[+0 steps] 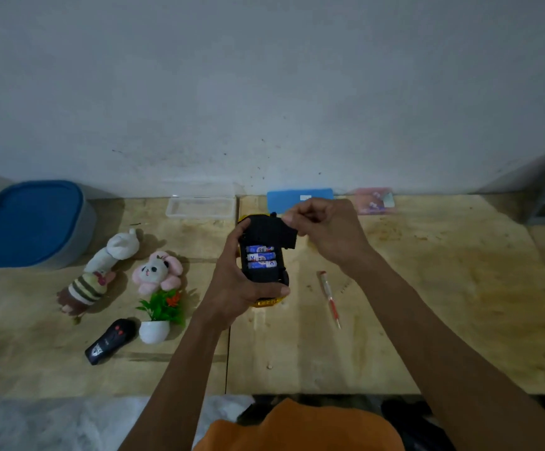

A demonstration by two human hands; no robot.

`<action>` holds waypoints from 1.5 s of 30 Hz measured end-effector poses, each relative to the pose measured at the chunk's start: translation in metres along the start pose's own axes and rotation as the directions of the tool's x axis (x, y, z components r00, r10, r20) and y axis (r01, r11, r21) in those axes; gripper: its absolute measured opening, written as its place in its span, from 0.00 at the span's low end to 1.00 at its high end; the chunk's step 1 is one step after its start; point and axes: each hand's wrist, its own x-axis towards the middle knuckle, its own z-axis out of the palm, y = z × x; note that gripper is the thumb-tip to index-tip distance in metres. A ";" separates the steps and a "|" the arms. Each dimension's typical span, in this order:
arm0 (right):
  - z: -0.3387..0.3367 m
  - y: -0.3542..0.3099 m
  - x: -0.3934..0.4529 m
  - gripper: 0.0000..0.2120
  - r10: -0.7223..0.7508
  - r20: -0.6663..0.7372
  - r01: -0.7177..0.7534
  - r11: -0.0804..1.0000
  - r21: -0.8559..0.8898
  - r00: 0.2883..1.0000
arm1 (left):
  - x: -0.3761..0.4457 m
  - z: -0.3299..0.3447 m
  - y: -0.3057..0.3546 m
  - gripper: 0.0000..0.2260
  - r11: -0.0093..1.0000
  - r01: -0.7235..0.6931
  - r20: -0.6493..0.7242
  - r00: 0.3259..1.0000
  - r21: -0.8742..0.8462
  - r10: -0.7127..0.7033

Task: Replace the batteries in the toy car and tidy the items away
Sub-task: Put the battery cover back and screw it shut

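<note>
Batteries (260,257), three, seated side by side in the open bay of the toy car (262,271), which is held belly-up above the table (427,288). Left hand (238,284) wraps the car from 9 o'clock. Right hand (324,231) pinches the black cover (280,232) at 1 o'clock of the bay. Car's long axis runs 12 to 6; the cover likely swings down toward 6 to close. Screwdriver (329,299) lies at 4 o'clock, nearer the right hand.
</note>
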 end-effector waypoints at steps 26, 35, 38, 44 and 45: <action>0.008 -0.019 -0.020 0.06 -0.044 0.103 0.053 0.996 -0.078 0.994 | -0.018 0.010 0.036 0.53 0.993 -0.115 0.061 0.991 -0.001 0.115; 0.008 -0.021 -0.018 0.05 -0.074 0.126 0.094 0.982 -0.165 0.989 | -0.020 0.012 0.035 0.53 0.995 -0.101 0.074 0.992 -0.015 0.102; 0.008 -0.020 -0.019 0.06 -0.092 0.104 0.117 0.958 -0.263 0.990 | -0.020 0.014 0.032 0.54 0.995 -0.098 0.072 0.993 -0.005 0.098; 0.013 -0.018 -0.021 0.07 -0.115 0.015 0.113 0.929 -0.353 0.993 | -0.020 0.018 0.033 0.54 0.995 -0.098 0.055 0.994 0.000 0.098; 0.014 -0.017 -0.020 0.07 -0.108 0.002 0.102 0.936 -0.337 0.994 | -0.020 0.017 0.033 0.54 0.995 -0.104 0.053 0.993 0.007 0.103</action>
